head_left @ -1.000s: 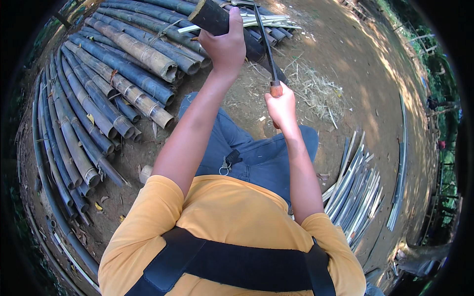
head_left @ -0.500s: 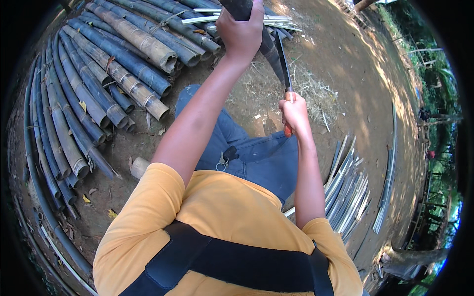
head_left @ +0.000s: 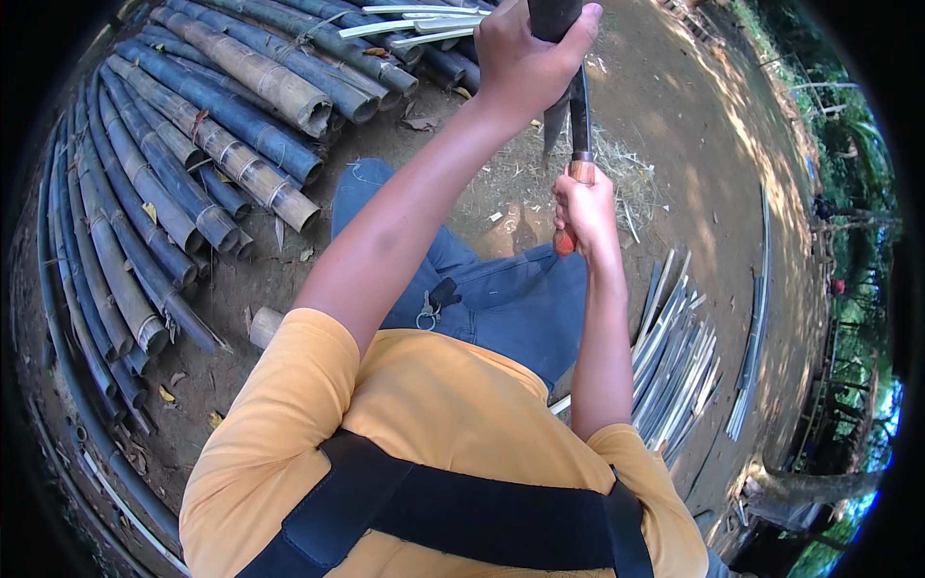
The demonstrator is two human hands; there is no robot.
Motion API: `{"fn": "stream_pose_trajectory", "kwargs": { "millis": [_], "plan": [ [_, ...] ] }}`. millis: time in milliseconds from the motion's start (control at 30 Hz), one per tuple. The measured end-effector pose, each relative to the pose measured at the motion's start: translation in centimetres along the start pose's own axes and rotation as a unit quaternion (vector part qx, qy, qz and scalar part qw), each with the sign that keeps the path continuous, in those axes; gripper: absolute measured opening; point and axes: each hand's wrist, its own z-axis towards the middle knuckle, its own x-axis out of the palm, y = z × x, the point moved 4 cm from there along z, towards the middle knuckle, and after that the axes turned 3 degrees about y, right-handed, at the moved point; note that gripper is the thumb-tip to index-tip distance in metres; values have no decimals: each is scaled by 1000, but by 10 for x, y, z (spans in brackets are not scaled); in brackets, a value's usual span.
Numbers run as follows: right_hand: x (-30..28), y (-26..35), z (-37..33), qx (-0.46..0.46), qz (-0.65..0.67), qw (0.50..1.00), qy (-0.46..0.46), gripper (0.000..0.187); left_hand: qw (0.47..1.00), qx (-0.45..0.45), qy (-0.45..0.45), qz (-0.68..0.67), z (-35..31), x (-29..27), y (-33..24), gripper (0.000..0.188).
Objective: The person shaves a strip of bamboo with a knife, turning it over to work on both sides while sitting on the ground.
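Observation:
My left hand (head_left: 525,60) is raised at the top of the view, closed round a dark bamboo piece (head_left: 554,13) whose upper part runs out of the picture. My right hand (head_left: 589,210) grips the reddish-brown wooden handle of a machete (head_left: 581,125). The blade points up and away from me, beside the bamboo's tapering lower end. Part of the blade is hidden behind my left hand, so I cannot tell whether it touches the bamboo. Below both hands are my legs in blue trousers (head_left: 520,299), with a key ring (head_left: 429,313) at the waist.
Many dark bamboo poles (head_left: 207,130) lie fanned out on the left. Pale split strips (head_left: 414,24) rest at their far end. A bundle of bamboo slats (head_left: 674,361) lies at my right, with long strips (head_left: 756,328) beyond. Shavings (head_left: 626,183) litter the dirt ahead.
My left hand has moved right with the bamboo, closer above my right hand. The machete has turned more upright, and my right hand has shifted slightly right.

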Motion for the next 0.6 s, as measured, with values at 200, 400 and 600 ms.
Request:
{"fn": "stream_pose_trajectory", "kwargs": {
  "millis": [200, 400, 600],
  "plan": [
    [5, 7, 11, -40, -45, 998, -13, 8, 997, -69, 3, 38, 6, 0, 4, 15],
    [12, 25, 26, -144, -146, 979, -24, 7, 996, -61, -21, 57, 15, -5, 12, 18],
    [26, 44, 26, -84, -160, 984, -5, 8, 993, -92, -27, 73, 22, -21, 21, 20]
  ]
}}
